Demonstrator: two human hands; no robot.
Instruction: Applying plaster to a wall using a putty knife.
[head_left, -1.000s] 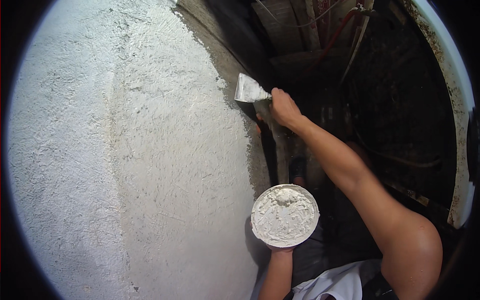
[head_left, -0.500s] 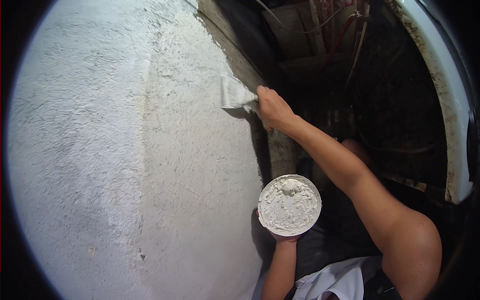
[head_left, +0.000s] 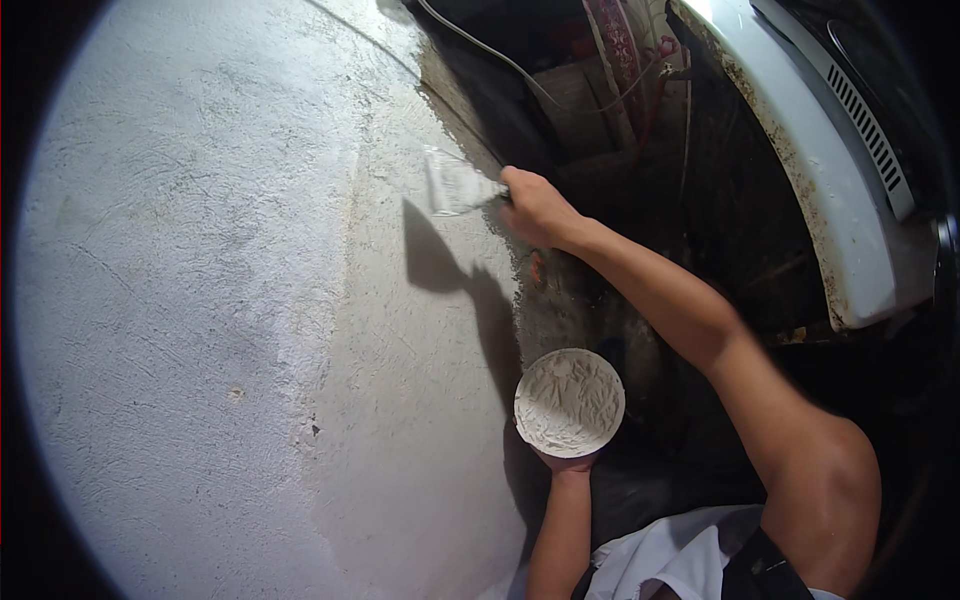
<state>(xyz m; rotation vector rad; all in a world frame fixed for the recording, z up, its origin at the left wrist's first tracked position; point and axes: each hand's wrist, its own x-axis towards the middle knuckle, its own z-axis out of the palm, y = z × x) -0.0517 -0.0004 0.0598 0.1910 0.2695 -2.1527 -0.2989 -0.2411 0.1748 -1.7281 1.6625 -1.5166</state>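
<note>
My right hand (head_left: 535, 205) grips a putty knife (head_left: 456, 185), its wide blade coated white and slightly blurred. The blade is over the white plastered wall (head_left: 200, 300), near the ragged edge of the coating beside a bare grey-brown strip (head_left: 540, 310); its shadow falls below it, apart from the blade. My left hand (head_left: 565, 463) holds a round white container (head_left: 568, 402) of thick white paste from underneath, low beside the wall; most of its fingers are hidden by the container.
To the right is a dark recess with boards (head_left: 580, 110), a pale cable (head_left: 505, 62) and a red hose (head_left: 652, 115). A worn white curved panel (head_left: 840, 220) with a slotted grille (head_left: 862, 125) fills the upper right. My dark clothing and white cloth are at the bottom.
My right hand has moved the knife leftward and slightly up, over the white coating. The view has shifted, so more wall and the panel's grille show. The container sits slightly higher in view.
</note>
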